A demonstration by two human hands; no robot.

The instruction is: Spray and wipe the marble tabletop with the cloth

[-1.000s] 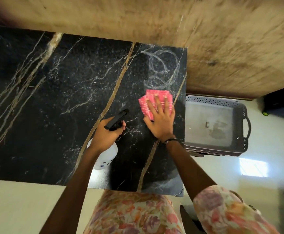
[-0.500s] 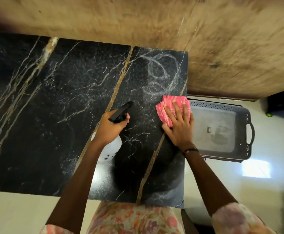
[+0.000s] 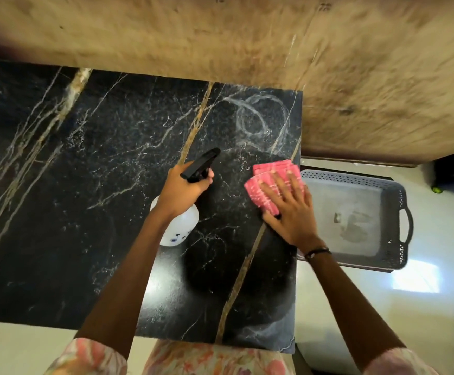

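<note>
While our flat right hand (image 3: pixel 288 209) presses the pink cloth (image 3: pixel 269 182) at the tabletop's (image 3: pixel 85 212) right edge to wipe, our left hand (image 3: pixel 185 188) grips the spray bottle (image 3: pixel 178 226) ready for respraying.

No readable text anywhere in view.
Spray bottle (image 3: pixel 178 228) has small dark blue marks near its base, too small and blurred to tell whether print or pattern. Grey tray (image 3: pixel 398 212) has a small dark patch and smudges on its floor, no legible label. Black marble surface (image 3: pixel 85 185) carries only veining and smear rings; no brands, numbers or signs.
</note>
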